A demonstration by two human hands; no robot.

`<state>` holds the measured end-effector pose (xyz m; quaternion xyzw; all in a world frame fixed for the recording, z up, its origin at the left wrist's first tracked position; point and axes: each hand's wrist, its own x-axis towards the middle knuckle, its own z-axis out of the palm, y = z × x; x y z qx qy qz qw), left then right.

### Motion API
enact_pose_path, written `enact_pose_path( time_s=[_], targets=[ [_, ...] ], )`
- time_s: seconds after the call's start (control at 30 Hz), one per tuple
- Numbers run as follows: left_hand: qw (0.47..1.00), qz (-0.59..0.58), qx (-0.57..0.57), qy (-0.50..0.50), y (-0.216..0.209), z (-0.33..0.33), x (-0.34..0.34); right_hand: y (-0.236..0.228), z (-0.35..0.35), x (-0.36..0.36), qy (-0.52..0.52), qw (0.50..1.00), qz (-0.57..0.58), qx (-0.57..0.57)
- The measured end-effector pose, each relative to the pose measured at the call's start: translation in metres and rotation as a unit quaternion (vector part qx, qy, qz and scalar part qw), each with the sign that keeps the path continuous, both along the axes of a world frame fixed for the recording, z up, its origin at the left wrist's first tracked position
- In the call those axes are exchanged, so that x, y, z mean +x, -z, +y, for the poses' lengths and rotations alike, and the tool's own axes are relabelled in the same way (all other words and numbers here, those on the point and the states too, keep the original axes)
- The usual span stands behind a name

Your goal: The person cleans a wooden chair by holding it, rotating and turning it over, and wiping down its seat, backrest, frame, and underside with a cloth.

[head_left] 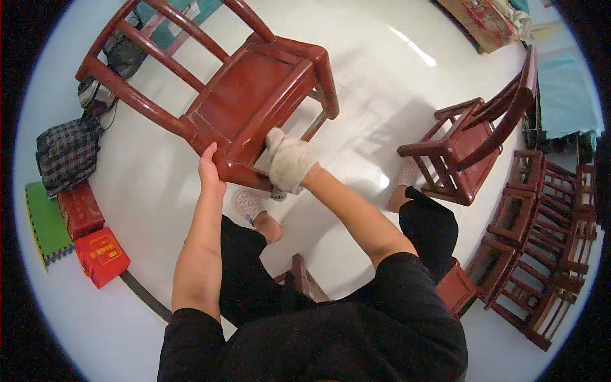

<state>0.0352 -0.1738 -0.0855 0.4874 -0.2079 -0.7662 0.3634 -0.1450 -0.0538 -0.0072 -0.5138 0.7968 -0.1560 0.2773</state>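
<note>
A reddish-brown wooden chair (245,89) is tilted in front of me, its slatted back toward the upper left. My left hand (212,172) grips its near corner, thumb up along the wood. A greyish-beige cloth (289,162) covers most of my right hand (308,174), which presses it against the chair's frame just below the seat edge. The cloth hides most of the right fingers, which look closed around it.
A second wooden chair (468,149) stands at the right, beside several stacked chairs (528,248). Along the left wall are a plaid bag (69,153), a red bag (102,256) and a green foam mat (44,219). My feet, in light clogs (248,205), rest on the pale floor.
</note>
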Motion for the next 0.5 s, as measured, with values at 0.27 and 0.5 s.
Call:
enact_pose_path(
  time_s=[0.27,0.5],
  targets=[
    [1.0,-0.018,0.007,0.003,-0.002,0.001,0.005,-0.015,-0.004,-0.034,-0.16,0.982,0.096,0.041],
    [1.0,-0.005,0.006,0.015,-0.001,0.0,-0.004,0.032,-0.001,-0.004,0.016,0.992,0.093,-0.084]
  ],
)
